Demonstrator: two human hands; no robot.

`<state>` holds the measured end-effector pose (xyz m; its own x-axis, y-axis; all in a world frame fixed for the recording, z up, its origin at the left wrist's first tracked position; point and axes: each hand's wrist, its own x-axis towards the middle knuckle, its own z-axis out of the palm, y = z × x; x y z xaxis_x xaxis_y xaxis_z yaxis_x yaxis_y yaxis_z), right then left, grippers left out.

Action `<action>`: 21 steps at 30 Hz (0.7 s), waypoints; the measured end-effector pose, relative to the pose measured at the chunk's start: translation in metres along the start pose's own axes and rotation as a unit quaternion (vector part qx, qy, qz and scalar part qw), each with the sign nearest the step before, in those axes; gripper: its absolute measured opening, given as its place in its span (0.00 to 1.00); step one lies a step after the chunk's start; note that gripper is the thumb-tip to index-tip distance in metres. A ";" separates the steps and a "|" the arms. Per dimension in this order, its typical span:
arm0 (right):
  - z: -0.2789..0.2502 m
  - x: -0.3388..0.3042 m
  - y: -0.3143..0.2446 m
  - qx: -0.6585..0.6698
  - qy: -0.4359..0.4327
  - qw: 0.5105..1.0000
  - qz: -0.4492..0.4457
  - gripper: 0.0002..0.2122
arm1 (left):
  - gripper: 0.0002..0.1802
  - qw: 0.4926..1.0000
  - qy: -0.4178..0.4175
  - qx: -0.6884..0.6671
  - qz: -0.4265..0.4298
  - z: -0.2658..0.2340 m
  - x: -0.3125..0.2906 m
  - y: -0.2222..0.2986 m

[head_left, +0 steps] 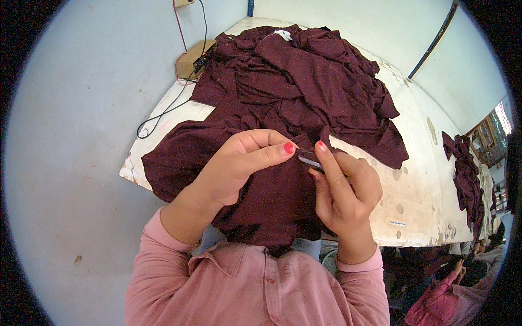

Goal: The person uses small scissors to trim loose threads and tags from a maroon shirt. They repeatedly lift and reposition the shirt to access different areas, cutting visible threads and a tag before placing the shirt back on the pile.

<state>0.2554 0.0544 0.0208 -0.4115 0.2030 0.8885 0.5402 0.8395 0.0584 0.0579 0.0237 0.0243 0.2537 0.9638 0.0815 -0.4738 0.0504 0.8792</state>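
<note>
Over a dark maroon garment (pixel 266 201) that hangs off the near table edge onto my lap, both hands meet close together. My right hand (pixel 348 190) is closed around a small pair of thread snips (pixel 310 162), whose pale metal blades point left toward my other hand. Thumb and forefinger of my left hand (pixel 247 160) are pinched together right beside the blade tips. What lies in that pinch is too small to make out; it could be thread or a bit of cloth. The handle of the snips is mostly hidden by my right fingers.
A large heap of maroon cloth (pixel 304 70) covers the far part of the pale, stained table (pixel 424 195). A small white piece (pixel 283 35) lies on top. Black cable (pixel 163 113) loops beside a cardboard-coloured box (pixel 191 58) at the left wall. Another person (pixel 437 299) sits at lower right.
</note>
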 end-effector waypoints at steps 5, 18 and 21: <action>-0.002 0.000 -0.002 0.001 -0.009 1.000 0.006 0.19 | 0.09 1.000 -0.007 -0.007 0.007 0.001 -0.001 -0.002; -0.001 -0.002 0.000 -0.053 0.001 0.998 -0.022 0.18 | 0.09 0.996 0.004 -0.071 -0.048 0.002 0.003 -0.012; -0.001 -0.002 0.000 -0.071 0.002 0.997 -0.028 0.18 | 0.09 0.997 0.001 -0.073 -0.038 0.002 0.004 -0.014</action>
<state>0.2571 0.0534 0.0195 -0.4419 0.1551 0.8836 0.6146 0.7698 0.1722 0.0668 0.0263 0.0130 0.2919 0.9563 0.0154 -0.5714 0.1614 0.8047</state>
